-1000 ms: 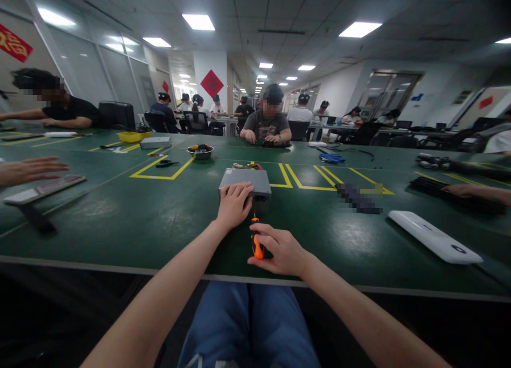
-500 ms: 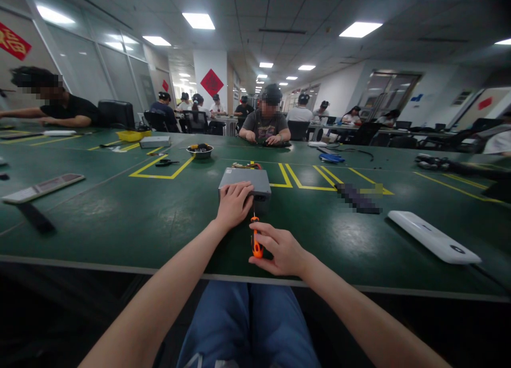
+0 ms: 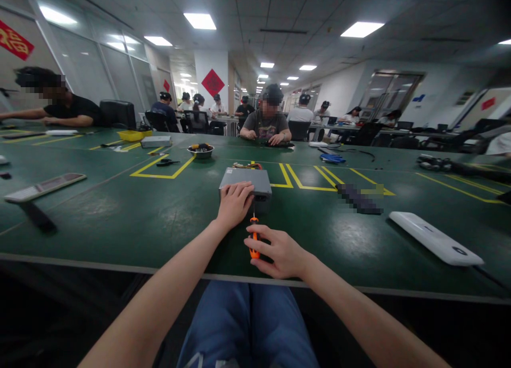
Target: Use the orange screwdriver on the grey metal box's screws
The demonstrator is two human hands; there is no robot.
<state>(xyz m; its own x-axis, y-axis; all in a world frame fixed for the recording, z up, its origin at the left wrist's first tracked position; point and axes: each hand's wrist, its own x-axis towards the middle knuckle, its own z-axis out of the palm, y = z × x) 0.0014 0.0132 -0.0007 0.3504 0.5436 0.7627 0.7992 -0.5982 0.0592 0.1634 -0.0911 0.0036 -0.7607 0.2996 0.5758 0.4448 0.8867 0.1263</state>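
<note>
one boxy, plain grey case point(image 3: 249, 176), one orange-and-black screwdriver point(image 3: 254, 235)

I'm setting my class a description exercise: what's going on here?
At a green table, someone's left hand rests on a rectangular grey metal box with coloured wires at its far side. The right hand holds an orange-and-black screwdriver, its thin shaft pointing towards the box's near face; whether it touches is unclear.
</note>
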